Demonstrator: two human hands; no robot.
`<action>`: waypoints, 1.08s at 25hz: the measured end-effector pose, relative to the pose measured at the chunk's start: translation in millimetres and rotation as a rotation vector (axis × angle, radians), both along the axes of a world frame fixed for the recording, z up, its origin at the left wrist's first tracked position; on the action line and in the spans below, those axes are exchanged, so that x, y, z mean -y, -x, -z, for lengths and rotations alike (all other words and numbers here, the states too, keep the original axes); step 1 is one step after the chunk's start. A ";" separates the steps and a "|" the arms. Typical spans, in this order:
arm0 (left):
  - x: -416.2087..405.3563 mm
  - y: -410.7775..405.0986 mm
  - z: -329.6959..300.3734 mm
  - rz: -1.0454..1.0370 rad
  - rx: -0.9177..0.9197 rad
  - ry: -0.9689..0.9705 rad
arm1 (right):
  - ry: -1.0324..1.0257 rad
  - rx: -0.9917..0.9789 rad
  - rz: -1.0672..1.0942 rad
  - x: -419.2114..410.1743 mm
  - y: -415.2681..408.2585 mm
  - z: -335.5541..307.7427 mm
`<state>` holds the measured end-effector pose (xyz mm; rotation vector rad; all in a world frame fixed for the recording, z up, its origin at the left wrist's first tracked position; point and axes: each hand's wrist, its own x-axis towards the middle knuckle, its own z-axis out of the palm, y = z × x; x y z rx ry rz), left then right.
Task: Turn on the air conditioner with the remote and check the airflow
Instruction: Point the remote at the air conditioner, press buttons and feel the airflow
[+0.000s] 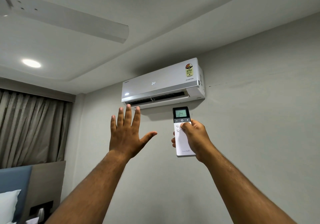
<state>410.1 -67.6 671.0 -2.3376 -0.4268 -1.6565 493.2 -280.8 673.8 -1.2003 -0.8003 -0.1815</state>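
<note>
Nearest to us are our two forearms, both raised toward the wall; the right hand is wrapped around the remote, fingers curled behind its white body and the thumb lying across the small buttons just below the power key; the left hand carries nothing, its palm facing away from us with fingers spread and thumb out to the side.

The remote stands nearly upright, its long axis running bottom to top with a slight lean; the dark screen end points up at the unit, the branded end points down toward our wrist; its screen reads 24.

Beyond the hands, high on the wall, is the air conditioner; its long axis runs horizontally along the wall, tilted in our view with the right end higher; its front panel shows 24 and the louvre along its underside stands open, facing down and outward toward us.

We judge the switching-on as done, since both displays are lit and the vent is open; the airflow check looks under way, our open left fingertips reaching just below the outlet; whether they touch the casing we cannot tell; what remains is to feel the draught and lower our arms.
</note>
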 end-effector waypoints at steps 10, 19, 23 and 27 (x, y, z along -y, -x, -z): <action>1.1 0.4 2.8 -0.006 -0.016 0.010 | -0.009 -0.022 -0.031 -0.3 2.7 1.3; -4.8 3.3 6.2 -0.002 -0.028 0.034 | 0.004 -0.058 -0.068 -9.5 10.8 3.7; -0.1 5.8 6.4 0.146 -0.069 0.326 | 0.009 -0.070 -0.034 -24.4 16.3 7.3; 7.4 15.7 7.3 0.565 0.003 0.700 | 0.038 -0.060 0.015 -51.4 27.7 14.9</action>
